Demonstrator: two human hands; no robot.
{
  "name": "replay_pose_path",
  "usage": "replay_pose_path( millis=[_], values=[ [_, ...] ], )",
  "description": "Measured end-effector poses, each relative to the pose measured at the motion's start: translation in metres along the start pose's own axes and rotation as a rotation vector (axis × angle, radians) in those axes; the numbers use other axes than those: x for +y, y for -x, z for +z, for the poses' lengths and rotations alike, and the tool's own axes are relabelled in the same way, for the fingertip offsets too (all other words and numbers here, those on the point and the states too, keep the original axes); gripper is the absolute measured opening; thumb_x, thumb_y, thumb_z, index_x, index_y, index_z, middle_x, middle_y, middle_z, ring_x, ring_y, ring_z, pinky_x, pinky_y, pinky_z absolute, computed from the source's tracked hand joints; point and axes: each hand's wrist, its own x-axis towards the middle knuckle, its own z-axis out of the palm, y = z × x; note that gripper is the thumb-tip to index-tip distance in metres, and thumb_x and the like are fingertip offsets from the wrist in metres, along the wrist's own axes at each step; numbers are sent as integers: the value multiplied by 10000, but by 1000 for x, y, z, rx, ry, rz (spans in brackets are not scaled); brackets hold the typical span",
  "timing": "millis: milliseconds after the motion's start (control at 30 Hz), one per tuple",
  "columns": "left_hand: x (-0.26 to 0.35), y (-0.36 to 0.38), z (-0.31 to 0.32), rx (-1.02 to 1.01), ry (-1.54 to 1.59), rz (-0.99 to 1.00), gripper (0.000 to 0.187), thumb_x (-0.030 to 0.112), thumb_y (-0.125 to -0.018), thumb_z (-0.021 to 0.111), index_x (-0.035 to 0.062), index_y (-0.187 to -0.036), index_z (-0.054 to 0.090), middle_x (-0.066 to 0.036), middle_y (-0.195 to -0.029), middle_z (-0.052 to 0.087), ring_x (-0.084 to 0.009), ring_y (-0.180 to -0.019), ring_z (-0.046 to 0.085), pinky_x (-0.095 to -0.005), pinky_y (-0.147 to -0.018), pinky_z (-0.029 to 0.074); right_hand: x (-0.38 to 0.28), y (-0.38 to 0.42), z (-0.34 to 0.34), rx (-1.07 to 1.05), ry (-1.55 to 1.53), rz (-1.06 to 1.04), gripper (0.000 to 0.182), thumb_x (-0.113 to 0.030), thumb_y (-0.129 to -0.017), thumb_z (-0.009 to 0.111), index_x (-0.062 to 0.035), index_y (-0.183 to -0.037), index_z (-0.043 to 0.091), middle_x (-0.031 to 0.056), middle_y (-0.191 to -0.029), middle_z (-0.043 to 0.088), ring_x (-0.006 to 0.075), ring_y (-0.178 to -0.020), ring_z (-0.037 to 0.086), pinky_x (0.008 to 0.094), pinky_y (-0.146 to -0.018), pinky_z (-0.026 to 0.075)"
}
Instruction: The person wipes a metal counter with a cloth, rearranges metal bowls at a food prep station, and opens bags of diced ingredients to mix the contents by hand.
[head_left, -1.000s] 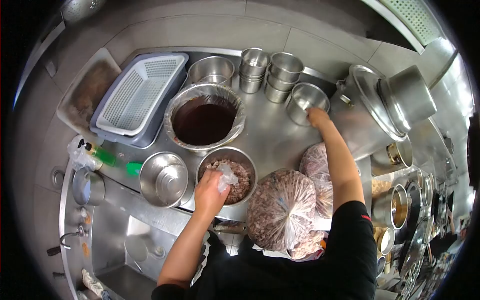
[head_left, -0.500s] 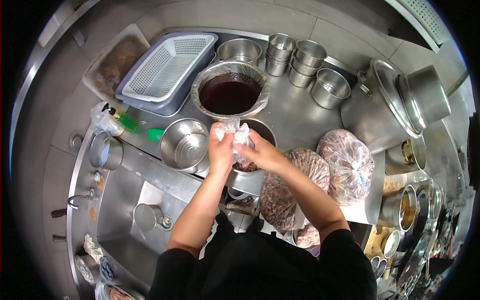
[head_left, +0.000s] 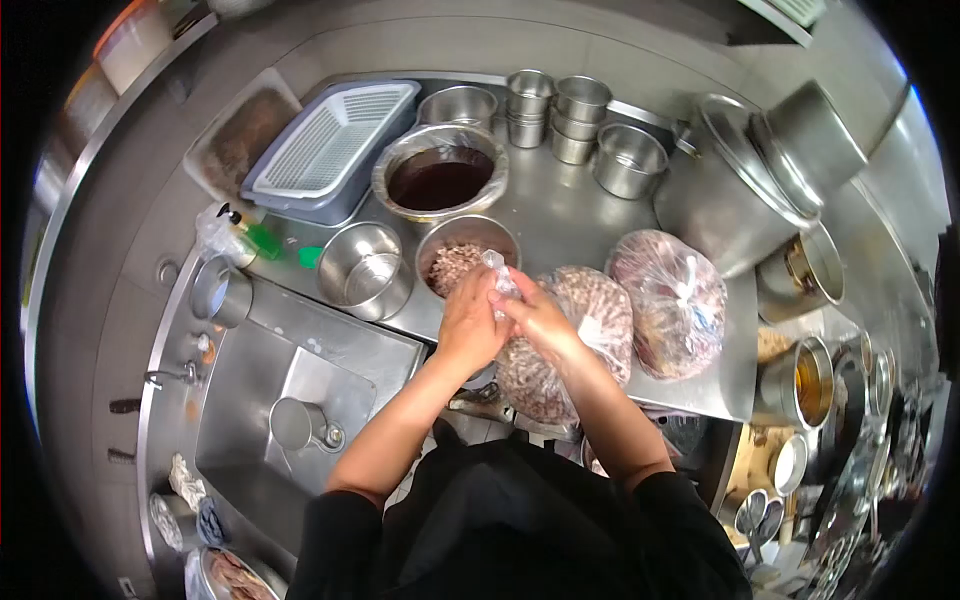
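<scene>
Both hands meet over the counter's front edge, closed on a bunched clear plastic bag (head_left: 505, 286). My left hand (head_left: 472, 322) presses it from the left, and my right hand (head_left: 537, 318) grips it from the right. Just behind them stands a steel pot (head_left: 510, 235) with pinkish chopped pieces (head_left: 455, 262) inside. To the right of my hands, a tied clear bag of similar pieces (head_left: 540, 375) rests on the counter. What the bunched bag holds, if anything, is hidden by my fingers.
A lined bowl of dark liquid (head_left: 440, 185) sits behind the pot, an empty steel pot (head_left: 365, 270) to its left. A second filled bag (head_left: 670, 310) lies right, near a large lidded pot (head_left: 710, 200). The sink (head_left: 250, 380) is at left.
My hands have come down and nearer to me, uncovering the pot of chopped pieces. The bunched bag is now squeezed smaller between them. The camera view has shifted.
</scene>
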Motion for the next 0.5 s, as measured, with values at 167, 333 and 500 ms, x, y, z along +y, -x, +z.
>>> replay_pose_path(
  millis=[167,333,500],
  values=[
    [37,13,-8,-379,169,137,849,395,-842,739,-39,-1456,346,-285,-1492,366,-421,-1401,368,-450,-1152,331,7,58,-32,184,-80,-77,560,-80,-898,623,-6,-1430,466,96,-1209,620,145,-975,626,249,-731,530],
    [21,16,-41,-440,444,151,532,329,-924,673,78,-1375,546,-186,-1464,480,-335,-1376,453,-420,-1120,380,45,149,-37,456,-77,-180,524,-6,-905,571,-5,-1420,474,75,-1087,656,143,-825,637,271,-557,517],
    [-112,-71,-80,141,293,-228,443,298,-971,608,4,-1300,572,-219,-1253,611,-341,-1139,611,-406,-969,479,63,212,-6,680,-313,-161,480,6,-910,539,-28,-1386,488,91,-1098,659,185,-810,659,300,-514,523]
  ],
)
